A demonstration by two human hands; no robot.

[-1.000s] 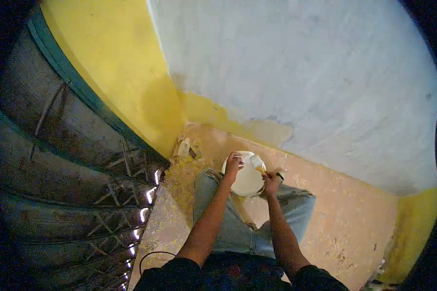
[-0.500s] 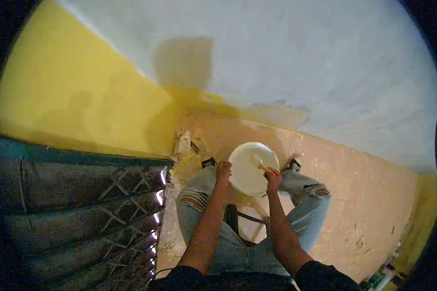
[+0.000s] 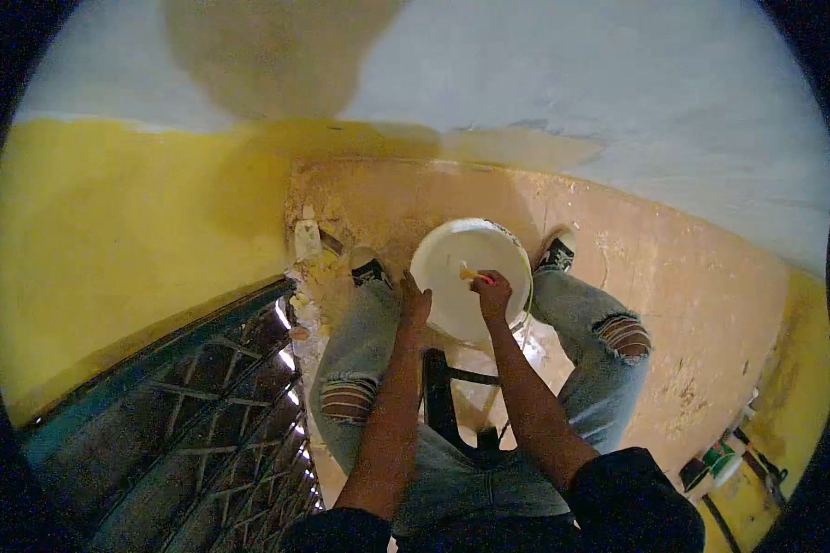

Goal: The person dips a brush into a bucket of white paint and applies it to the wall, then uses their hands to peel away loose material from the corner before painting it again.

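The right hand (image 3: 493, 295) has its grip closed around the handle of a small brush (image 3: 471, 275), over the right part of a white bucket (image 3: 423, 255). The bucket stands on the floor (image 3: 682, 323) and holds pale paint (image 3: 456, 309); whether the bristles touch it, I cannot tell. The left hand (image 3: 415, 300) is at the bucket's left rim, fingers pointing to the far side; I cannot tell whether its grip holds the rim. A shoe (image 3: 369, 267) lies to the left of the bucket and another shoe (image 3: 557, 250) to its right. Nearer, between the legs in torn jeans (image 3: 590, 405), is a black stool (image 3: 441, 396). Beyond is a white and yellow wall (image 3: 526, 74)
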